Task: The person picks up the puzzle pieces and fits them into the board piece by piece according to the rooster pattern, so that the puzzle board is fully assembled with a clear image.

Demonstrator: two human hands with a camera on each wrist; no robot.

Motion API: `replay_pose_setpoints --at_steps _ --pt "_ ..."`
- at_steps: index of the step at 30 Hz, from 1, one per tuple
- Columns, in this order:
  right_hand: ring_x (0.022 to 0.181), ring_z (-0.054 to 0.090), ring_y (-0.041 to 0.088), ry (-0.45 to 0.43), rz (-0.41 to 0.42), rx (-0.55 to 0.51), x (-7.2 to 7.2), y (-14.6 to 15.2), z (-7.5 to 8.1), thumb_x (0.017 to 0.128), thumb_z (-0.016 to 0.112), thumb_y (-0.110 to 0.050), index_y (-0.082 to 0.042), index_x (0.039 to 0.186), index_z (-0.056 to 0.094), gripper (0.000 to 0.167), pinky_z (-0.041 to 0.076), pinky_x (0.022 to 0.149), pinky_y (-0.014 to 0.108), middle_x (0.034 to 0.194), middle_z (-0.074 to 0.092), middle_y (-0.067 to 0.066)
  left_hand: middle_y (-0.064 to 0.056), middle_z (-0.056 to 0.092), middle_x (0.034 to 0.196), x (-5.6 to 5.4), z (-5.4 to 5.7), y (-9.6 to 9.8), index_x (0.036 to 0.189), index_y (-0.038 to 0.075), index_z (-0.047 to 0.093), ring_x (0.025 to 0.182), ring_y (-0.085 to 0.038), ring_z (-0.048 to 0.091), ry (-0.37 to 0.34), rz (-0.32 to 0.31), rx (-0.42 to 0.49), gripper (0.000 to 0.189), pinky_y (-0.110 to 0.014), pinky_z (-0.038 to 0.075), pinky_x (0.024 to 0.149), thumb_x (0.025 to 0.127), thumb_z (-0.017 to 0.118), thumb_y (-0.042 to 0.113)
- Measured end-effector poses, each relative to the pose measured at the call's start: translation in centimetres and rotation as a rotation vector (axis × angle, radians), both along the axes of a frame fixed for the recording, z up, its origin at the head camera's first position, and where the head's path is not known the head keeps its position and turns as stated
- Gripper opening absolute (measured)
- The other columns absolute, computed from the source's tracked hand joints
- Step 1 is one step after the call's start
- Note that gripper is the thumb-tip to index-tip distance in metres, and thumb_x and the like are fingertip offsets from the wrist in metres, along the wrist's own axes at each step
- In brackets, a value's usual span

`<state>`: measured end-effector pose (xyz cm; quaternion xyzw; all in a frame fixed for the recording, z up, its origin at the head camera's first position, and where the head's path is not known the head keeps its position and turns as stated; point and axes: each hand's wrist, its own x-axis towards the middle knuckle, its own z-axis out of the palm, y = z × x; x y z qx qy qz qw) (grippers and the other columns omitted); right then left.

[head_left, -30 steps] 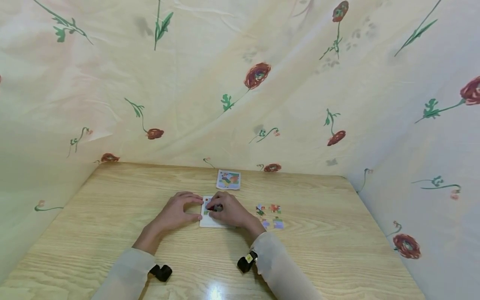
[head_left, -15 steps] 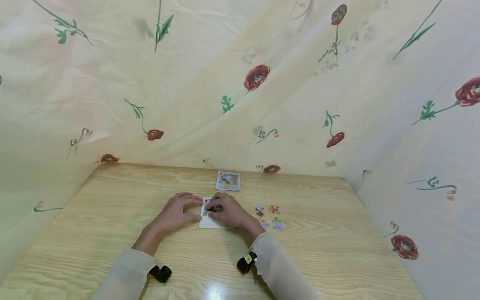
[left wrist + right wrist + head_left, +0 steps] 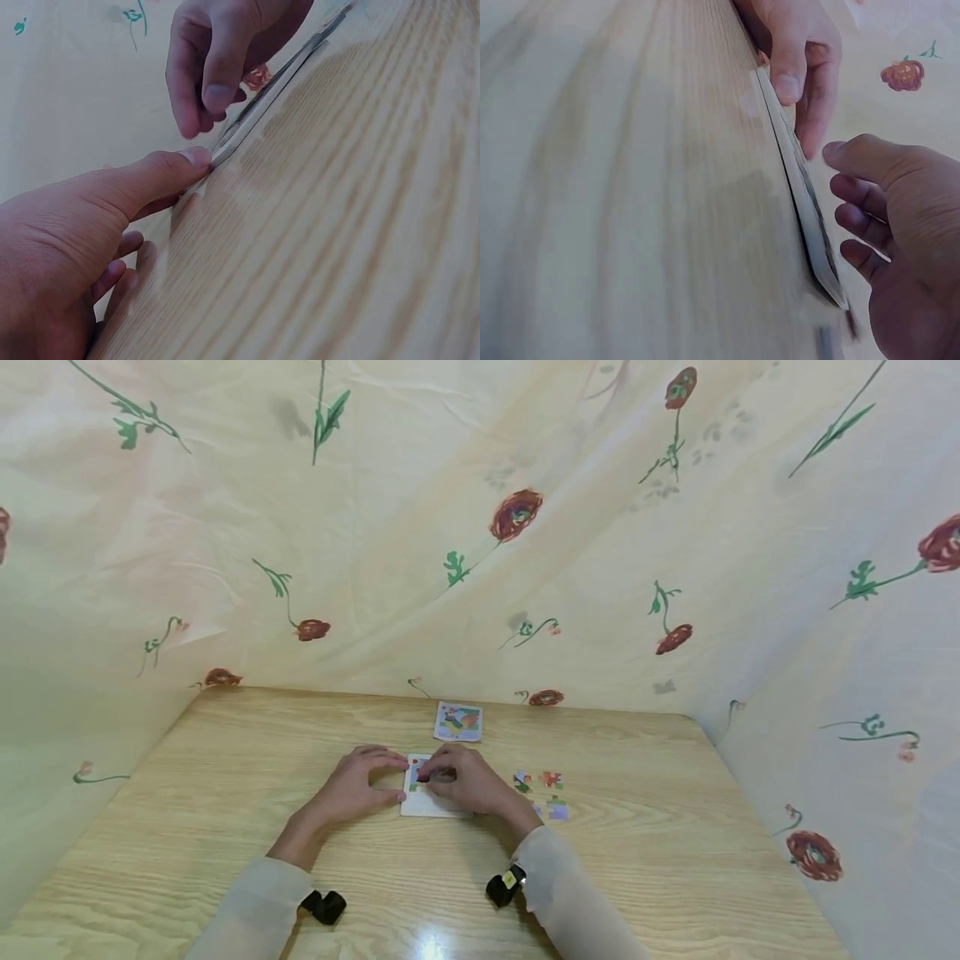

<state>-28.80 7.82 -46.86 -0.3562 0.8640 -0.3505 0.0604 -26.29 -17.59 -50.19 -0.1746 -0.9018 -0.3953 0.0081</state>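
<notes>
A white puzzle board (image 3: 423, 808), with picture pieces set in its upper left part, lies flat on the table. My left hand (image 3: 352, 789) rests at the board's left side, thumb and forefinger spread along that edge; in the left wrist view its thumb touches the corner. Over the middle of the board is my right hand (image 3: 468, 783), fingers loosely bent and fingertips close above the pieces. Nothing shows between its thumb and fingers in the right wrist view. The right hand covers much of the board in the head view.
Several loose puzzle pieces (image 3: 552, 779) lie to the right of the board, one partly hidden behind the right wrist. Behind the board is a square picture card (image 3: 458, 722). A flowered cloth (image 3: 360, 527) hangs around the wooden table (image 3: 660, 852).
My right hand and wrist have shifted slightly to the right, uncovering a little more of the board. The left hand stays at the board's left edge.
</notes>
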Motion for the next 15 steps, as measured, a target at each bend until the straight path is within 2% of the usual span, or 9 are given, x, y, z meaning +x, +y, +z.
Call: replay_pose_setpoints --at_steps 4,7,15 --pt "0.1 0.065 0.02 0.017 -0.027 -0.041 0.1 1.5 0.5 0.098 0.07 -0.011 -0.008 0.114 0.079 0.019 0.056 0.081 0.027 0.116 0.069 0.005 0.006 0.066 0.14 0.0 0.0 0.1 0.128 0.027 0.073 0.145 -0.03 0.042 0.001 0.006 0.0 0.047 -0.068 0.029 0.119 0.085 0.085 0.039" --pt "0.105 0.066 0.022 0.037 -0.062 -0.041 0.3 3.1 0.9 0.097 0.072 -0.011 -0.009 0.112 0.079 0.017 0.057 0.083 0.03 0.116 0.07 0.004 0.004 0.065 0.14 0.1 0.1 0.1 0.128 0.027 0.073 0.145 -0.031 0.042 -0.007 0.008 0.008 0.047 -0.069 0.029 0.119 0.084 0.085 0.039" --pt "0.103 0.063 0.025 0.09 -0.164 -0.025 0.8 8.8 1.2 0.096 0.073 -0.011 -0.008 0.112 0.077 0.018 0.054 0.082 0.03 0.113 0.07 0.006 0.002 0.063 0.143 0.3 0.2 0.2 0.129 0.028 0.072 0.147 -0.032 0.04 -0.034 0.013 0.023 0.047 -0.07 0.028 0.12 0.085 0.085 0.038"
